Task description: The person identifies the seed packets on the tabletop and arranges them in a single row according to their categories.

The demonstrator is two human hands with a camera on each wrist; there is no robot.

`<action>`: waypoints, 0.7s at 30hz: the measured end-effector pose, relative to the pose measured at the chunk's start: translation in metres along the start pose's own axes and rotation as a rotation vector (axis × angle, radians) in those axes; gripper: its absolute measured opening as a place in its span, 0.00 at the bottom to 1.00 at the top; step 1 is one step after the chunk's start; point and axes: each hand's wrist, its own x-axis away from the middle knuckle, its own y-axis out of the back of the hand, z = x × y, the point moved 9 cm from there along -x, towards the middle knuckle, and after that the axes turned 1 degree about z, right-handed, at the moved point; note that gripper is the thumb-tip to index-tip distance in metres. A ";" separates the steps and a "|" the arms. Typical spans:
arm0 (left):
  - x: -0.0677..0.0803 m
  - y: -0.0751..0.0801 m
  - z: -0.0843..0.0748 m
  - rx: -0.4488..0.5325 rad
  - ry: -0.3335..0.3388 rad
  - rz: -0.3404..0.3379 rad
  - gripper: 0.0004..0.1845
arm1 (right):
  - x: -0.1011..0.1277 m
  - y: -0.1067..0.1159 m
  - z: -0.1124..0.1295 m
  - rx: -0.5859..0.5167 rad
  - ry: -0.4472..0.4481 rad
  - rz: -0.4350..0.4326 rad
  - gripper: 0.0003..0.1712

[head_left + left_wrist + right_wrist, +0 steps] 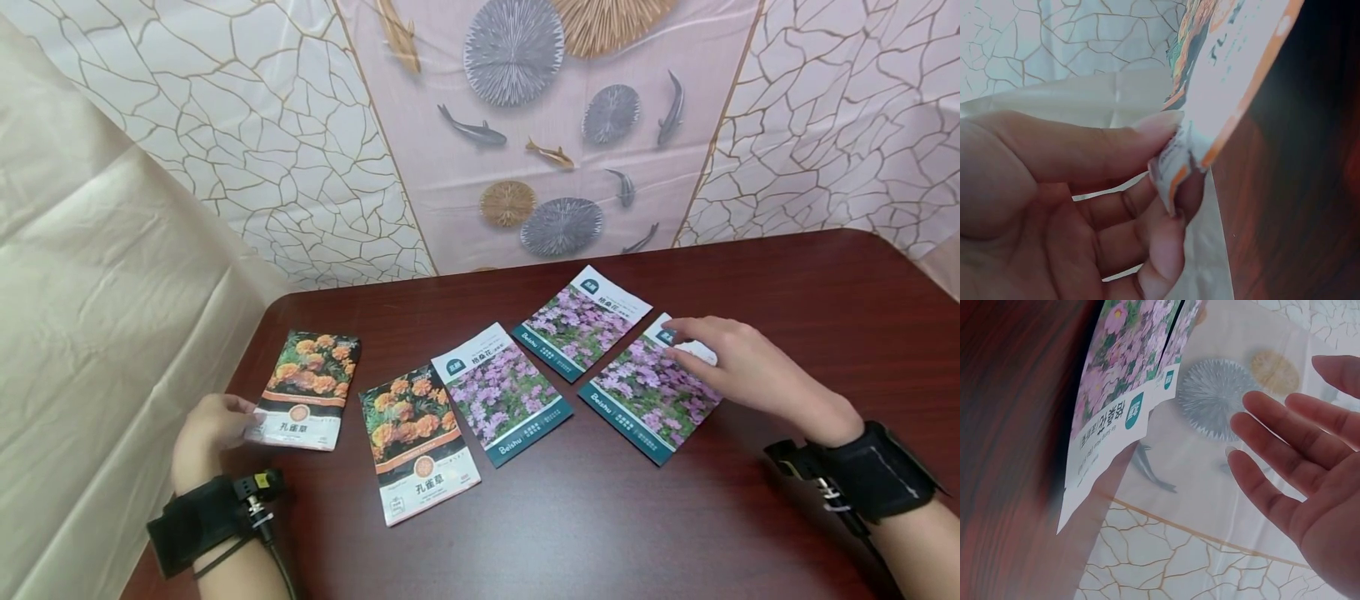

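Observation:
Five seed packets lie in a row on a dark wooden table [570,517]. My left hand [243,417] pinches the lower left corner of the leftmost marigold packet [311,387]. In the left wrist view the thumb and a finger of that hand [1175,159] squeeze the crumpled corner of this packet [1235,75]. My right hand [675,340] hovers with straight fingers over the top of the rightmost pink-flower packet [645,396] and holds nothing. From the right wrist the hand [1285,444] shows spread, apart from the packet [1116,412].
Between the hands lie a second marigold packet [416,442] and two more pink-flower packets [502,392] [581,321]. A backdrop with fish and leaf prints [525,125] hangs behind the table. A beige cloth [97,333] covers the left side.

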 end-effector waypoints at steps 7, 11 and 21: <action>-0.003 -0.006 0.014 0.060 0.044 0.054 0.14 | -0.001 -0.006 0.011 0.011 0.058 0.018 0.16; -0.004 -0.006 0.018 0.066 0.035 0.051 0.13 | 0.000 -0.010 0.016 0.016 0.091 0.031 0.15; -0.007 -0.004 0.023 0.001 0.076 -0.009 0.12 | 0.000 -0.020 0.020 0.016 0.107 0.089 0.16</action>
